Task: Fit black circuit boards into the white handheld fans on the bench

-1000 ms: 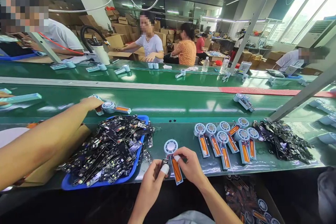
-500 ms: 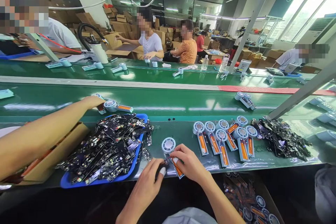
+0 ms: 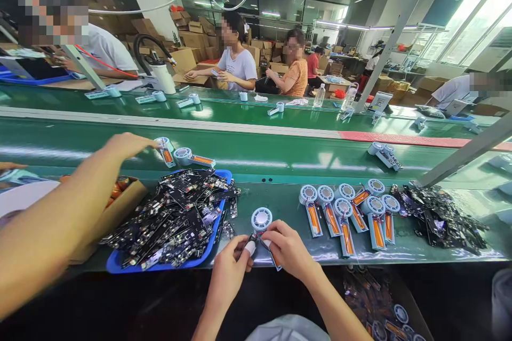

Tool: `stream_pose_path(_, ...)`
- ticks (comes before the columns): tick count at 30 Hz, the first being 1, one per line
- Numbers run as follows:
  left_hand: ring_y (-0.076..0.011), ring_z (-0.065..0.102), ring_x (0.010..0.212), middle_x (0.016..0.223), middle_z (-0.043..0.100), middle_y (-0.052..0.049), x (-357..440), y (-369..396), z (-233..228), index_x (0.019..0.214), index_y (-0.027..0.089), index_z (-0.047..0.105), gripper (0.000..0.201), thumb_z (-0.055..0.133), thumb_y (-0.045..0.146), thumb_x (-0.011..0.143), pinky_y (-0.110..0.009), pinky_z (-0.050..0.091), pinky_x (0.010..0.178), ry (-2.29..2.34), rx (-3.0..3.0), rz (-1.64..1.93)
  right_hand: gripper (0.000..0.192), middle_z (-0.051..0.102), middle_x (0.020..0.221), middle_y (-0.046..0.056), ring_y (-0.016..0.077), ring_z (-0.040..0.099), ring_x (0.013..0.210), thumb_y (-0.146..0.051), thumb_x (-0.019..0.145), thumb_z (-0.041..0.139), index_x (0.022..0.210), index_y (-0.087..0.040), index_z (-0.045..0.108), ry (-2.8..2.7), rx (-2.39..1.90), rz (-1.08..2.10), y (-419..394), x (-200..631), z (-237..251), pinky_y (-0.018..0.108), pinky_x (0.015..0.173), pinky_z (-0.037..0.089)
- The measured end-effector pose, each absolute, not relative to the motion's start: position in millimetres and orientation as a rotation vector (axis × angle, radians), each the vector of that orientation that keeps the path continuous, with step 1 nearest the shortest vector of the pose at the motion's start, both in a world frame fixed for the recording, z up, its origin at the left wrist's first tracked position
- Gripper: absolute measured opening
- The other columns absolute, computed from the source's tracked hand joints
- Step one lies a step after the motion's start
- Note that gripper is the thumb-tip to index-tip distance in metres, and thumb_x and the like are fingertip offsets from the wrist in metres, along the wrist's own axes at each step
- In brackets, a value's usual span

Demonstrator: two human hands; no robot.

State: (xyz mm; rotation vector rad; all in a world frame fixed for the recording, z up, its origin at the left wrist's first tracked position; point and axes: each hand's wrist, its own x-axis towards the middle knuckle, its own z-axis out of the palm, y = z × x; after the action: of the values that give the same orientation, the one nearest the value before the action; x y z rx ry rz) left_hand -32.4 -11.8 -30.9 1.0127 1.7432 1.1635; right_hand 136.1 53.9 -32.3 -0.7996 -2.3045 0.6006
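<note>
Head view: a small fan unit (image 3: 262, 228) with a round white head and an orange strip in its handle is gripped at the near edge of the green bench (image 3: 280, 200), pinched between the left hand (image 3: 230, 272) and the right hand (image 3: 288, 249). Both hands are closed on it, with a small dark circuit board (image 3: 248, 240) pressed against it by the left fingers; a white cot is worn on one left fingertip. Most of the handle is hidden under the right hand, so how board and handle meet cannot be made out.

Just left of the grip, a blue tray (image 3: 160, 265) heaped with black boards is seen. To the right, a row of like fan units (image 3: 348, 213) is laid out, and beyond it a loose pile of boards (image 3: 440, 216). A co-worker's arm (image 3: 60, 208), cut off at the left edge, is stretched to two fan units (image 3: 180, 154) on the green conveyor belt (image 3: 260, 154). Below the bench, a box of parts (image 3: 384, 309) is only dimly seen.

Across the belt, seated people are placed before stacked cartons; windows are set at the far right.
</note>
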Motion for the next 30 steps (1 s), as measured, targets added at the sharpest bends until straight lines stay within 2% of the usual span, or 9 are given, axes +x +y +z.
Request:
stream_pose_path(5, -0.0174, 0.062, 0.051, 0.075, 0.071, -0.005, -23, -19, -37, 0.095, 0.018, 0.065, 0.038, 0.058, 0.05, 0.077, -0.03, 0.054, 0.048, 1.773, 1.012, 1.289, 0.035, 0.069, 0.108, 0.009, 0.0215, 0.064, 0.094, -0.004, 0.089, 0.047, 0.108, -0.023, 0.069, -2.299, -0.815, 0.528, 50, 133, -33, 0.032, 0.081, 0.054)
stream_pose_path(9, -0.0178, 0.064, 0.058, 0.09, 0.072, -0.008, -17, -23, -38, 0.103, 0.019, 0.063, 0.037, 0.056, 0.048, 0.081, -0.03, 0.055, 0.049, 1.757, 1.0, 1.367, 0.033, 0.071, 0.105, 0.008, 0.0208, 0.066, 0.094, -0.005, 0.087, 0.047, 0.104, -0.022, 0.069, -2.173, -0.894, 0.623, 46, 126, -39, 0.031, 0.082, 0.053)
stream_pose_path(14, -0.0151, 0.063, 0.057, 0.1, 0.071, -0.009, -15, -18, -36, 0.115, 0.018, 0.057, 0.038, 0.051, 0.04, 0.085, -0.03, 0.057, 0.054, 1.715, 1.02, 1.397, 0.022, 0.072, 0.087, 0.002, 0.0144, 0.061, 0.066, -0.011, 0.085, 0.052, 0.098, -0.022, 0.066, -1.952, -1.001, 1.001, 41, 117, -41, 0.024, 0.063, 0.049)
stream_pose_path(17, -0.0207, 0.07, 0.076, 0.104, 0.072, -0.01, -19, -15, -36, 0.111, 0.02, 0.062, 0.032, 0.046, 0.033, 0.087, -0.034, 0.06, 0.07, 1.808, 1.25, 1.38, 0.018, 0.072, 0.085, 0.0, 0.0124, 0.056, 0.059, -0.017, 0.084, 0.057, 0.1, -0.022, 0.061, -1.779, -0.996, 1.203, 42, 115, -40, 0.022, 0.055, 0.044)
stream_pose_path(19, -0.0247, 0.07, 0.092, 0.102, 0.072, -0.011, -22, -14, -36, 0.099, 0.02, 0.067, 0.027, 0.043, 0.03, 0.09, -0.038, 0.058, 0.084, 1.836, 1.474, 1.346, 0.016, 0.072, 0.084, 0.0, 0.0124, 0.055, 0.059, -0.021, 0.084, 0.058, 0.1, -0.022, 0.058, -1.747, -0.98, 1.255, 44, 116, -39, 0.022, 0.055, 0.042)
stream_pose_path(21, -0.0259, 0.069, 0.099, 0.101, 0.072, -0.011, -24, -13, -37, 0.098, 0.02, 0.069, 0.03, 0.041, 0.028, 0.093, -0.04, 0.056, 0.09, 1.828, 1.627, 1.303, 0.016, 0.072, 0.085, 0.0, 0.0124, 0.054, 0.059, -0.022, 0.085, 0.058, 0.101, -0.022, 0.056, -1.775, -0.972, 1.264, 46, 118, -39, 0.023, 0.057, 0.041)
stream_pose_path(26, -0.0238, 0.071, 0.099, 0.107, 0.07, -0.009, -31, -12, -40, 0.112, 0.023, 0.07, 0.032, 0.041, 0.027, 0.098, -0.035, 0.059, 0.081, 1.761, 1.873, 1.197, 0.026, 0.073, 0.086, -0.002, 0.013, 0.053, 0.06, -0.015, 0.082, 0.058, 0.106, -0.024, 0.054, -1.955, -0.98, 1.187, 53, 125, -36, 0.024, 0.06, 0.038)
stream_pose_path(30, -0.0216, 0.072, 0.093, 0.104, 0.068, -0.007, -38, -10, -40, 0.111, 0.026, 0.07, 0.031, 0.04, 0.027, 0.1, -0.032, 0.059, 0.076, 1.697, 2.025, 1.164, 0.032, 0.074, 0.087, -0.004, 0.0139, 0.056, 0.065, -0.01, 0.081, 0.06, 0.109, -0.025, 0.054, -2.043, -0.965, 1.189, 58, 127, -32, 0.024, 0.064, 0.039)
